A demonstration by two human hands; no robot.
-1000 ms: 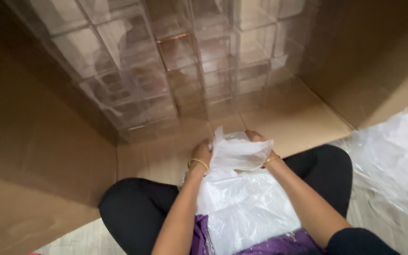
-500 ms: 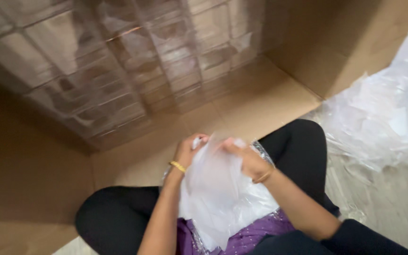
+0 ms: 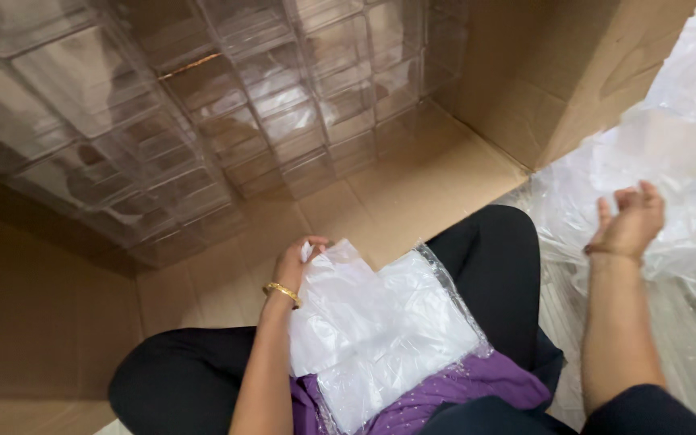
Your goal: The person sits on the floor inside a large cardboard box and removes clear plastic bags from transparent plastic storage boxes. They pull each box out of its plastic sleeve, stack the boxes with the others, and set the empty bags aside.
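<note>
My left hand (image 3: 296, 262), with a gold bangle on the wrist, grips the top edge of a thin white plastic bag (image 3: 332, 310). That bag hangs over a flat stack of white bags in a clear wrapper (image 3: 412, 338) lying on my lap. My right hand (image 3: 630, 221) is raised off to the right, palm up and fingers apart, holding nothing. It hovers in front of a heap of crumpled clear plastic (image 3: 670, 153).
Stacked clear plastic boxes (image 3: 203, 121) fill the upper left inside a large cardboard box (image 3: 412, 185). One cardboard wall (image 3: 541, 72) stands at the upper right. My crossed legs in black trousers (image 3: 501, 266) rest on the cardboard floor.
My right hand has let go of the white bag and swung out to the right, toward the crumpled plastic. The left hand still holds the bag. The view has shifted right.
</note>
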